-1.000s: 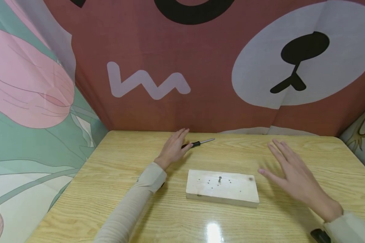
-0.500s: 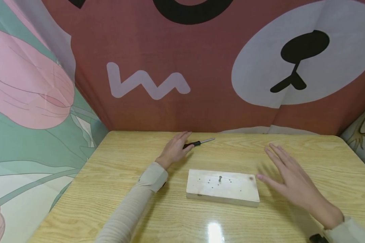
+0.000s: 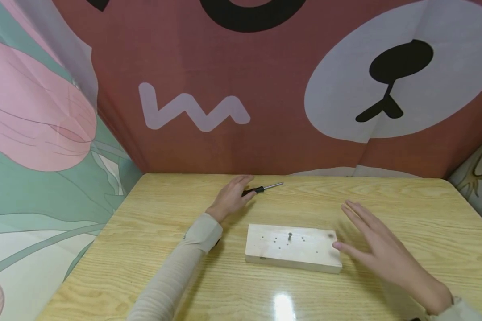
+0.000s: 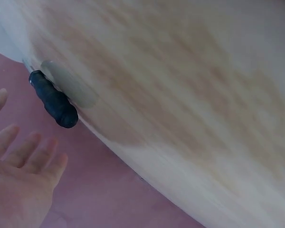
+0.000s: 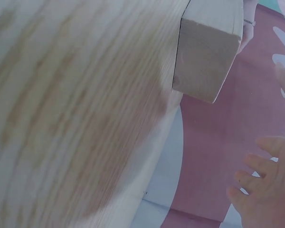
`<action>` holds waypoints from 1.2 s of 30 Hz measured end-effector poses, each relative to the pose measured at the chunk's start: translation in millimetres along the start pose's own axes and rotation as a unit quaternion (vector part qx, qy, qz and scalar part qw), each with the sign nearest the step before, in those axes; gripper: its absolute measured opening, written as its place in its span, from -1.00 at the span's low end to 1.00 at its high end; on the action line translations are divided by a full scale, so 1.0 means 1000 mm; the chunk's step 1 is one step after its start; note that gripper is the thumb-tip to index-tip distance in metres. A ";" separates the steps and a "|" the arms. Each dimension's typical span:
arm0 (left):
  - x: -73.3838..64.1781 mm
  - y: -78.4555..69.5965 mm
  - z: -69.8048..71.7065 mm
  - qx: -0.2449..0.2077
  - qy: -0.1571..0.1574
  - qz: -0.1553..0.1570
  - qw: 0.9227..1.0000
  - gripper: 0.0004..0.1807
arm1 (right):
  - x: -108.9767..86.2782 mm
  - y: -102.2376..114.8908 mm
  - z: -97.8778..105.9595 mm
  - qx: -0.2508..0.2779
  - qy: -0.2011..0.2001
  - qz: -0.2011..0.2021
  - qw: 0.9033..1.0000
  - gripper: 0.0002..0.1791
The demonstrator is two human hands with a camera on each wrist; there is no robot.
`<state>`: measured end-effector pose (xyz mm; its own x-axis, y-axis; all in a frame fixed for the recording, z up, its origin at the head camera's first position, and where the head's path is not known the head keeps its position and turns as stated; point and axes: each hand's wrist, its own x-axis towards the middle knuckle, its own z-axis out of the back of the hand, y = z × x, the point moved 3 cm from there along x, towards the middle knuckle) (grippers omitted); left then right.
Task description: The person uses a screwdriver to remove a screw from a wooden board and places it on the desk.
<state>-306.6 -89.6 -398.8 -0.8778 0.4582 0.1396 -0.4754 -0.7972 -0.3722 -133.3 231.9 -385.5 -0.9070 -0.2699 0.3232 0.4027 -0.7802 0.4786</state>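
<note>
A screwdriver (image 3: 261, 190) with a black handle lies near the table's back edge, its metal shaft pointing right. Beside its handle is my left hand (image 3: 230, 196), fingers extended. The left wrist view shows a gap between that hand (image 4: 26, 178) and the dark handle (image 4: 53, 99). A pale wooden block (image 3: 293, 248) lies flat in front of me, with several small holes and a screw (image 3: 290, 236) standing up from its top. My right hand (image 3: 385, 249) hovers by the block's right end, fingers spread, holding nothing. Whether its thumb touches the block cannot be told.
The wood-grain table (image 3: 156, 249) extends to a back edge, where a reddish printed cloth (image 3: 225, 147) with a cartoon face hangs. A floral cloth (image 3: 44, 187) hangs at the left.
My right hand has moved left and toward me, closer to the block's right end. My left hand has shifted slightly toward me beside the screwdriver, which lies still.
</note>
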 end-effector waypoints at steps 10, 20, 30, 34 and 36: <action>0.003 0.004 -0.003 -0.049 0.036 0.021 0.998 -0.41 | -0.002 0.005 -0.005 0.026 0.044 -0.014 0.999 -0.05; 0.006 0.005 -0.006 -0.060 0.051 0.036 0.996 -0.44 | -0.004 0.012 -0.011 0.030 0.083 -0.013 0.996 -0.14; 0.015 0.004 -0.009 -0.054 0.060 0.035 0.996 -0.50 | -0.005 0.015 -0.014 0.016 0.086 -0.003 0.996 -0.22; 0.016 0.003 -0.010 -0.049 0.068 0.034 0.996 -0.52 | -0.005 0.016 -0.015 0.017 0.092 -0.008 0.996 -0.23; 0.017 0.003 -0.011 -0.046 0.071 0.033 0.996 -0.53 | -0.005 0.017 -0.016 0.018 0.093 -0.008 0.995 -0.23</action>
<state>-322.2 -80.3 -407.7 -0.8862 0.4630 -0.0168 -0.4046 -0.7911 -0.4588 -123.4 211.1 -391.7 -0.9194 -0.3591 0.1601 0.3884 -0.7657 0.5127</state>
